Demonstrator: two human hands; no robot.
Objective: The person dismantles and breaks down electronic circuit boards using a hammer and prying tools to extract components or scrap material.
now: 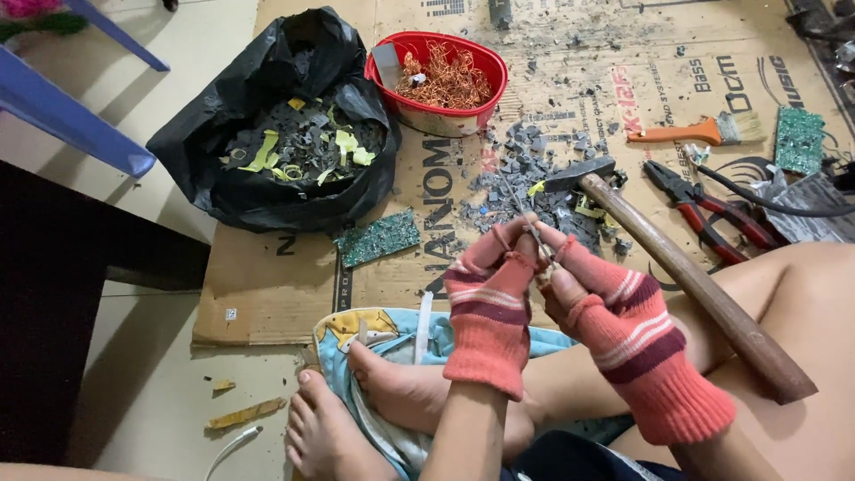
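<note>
- We see flattened cardboard (294,285) spread over a pale tiled floor (151,392).
- On it lie a black bag (267,116), red bowl (436,76), hammer (677,267), pliers (704,209), paintbrush (695,132), green circuit board (378,238) and grey debris (525,178).

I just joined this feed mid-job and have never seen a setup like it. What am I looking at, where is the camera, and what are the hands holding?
There is one view, from a camera on the person's head, looking down at their lap and the floor. No machine: a person sits on flattened cardboard. The left hand and right hand, both in striped fingerless gloves, pinch a small thin metal piece together. A hammer leans on the right leg. Ahead lie grey broken bits, a red bowl of copper wire, a black bag of scraps, green circuit boards, red pliers and a paintbrush.
</note>
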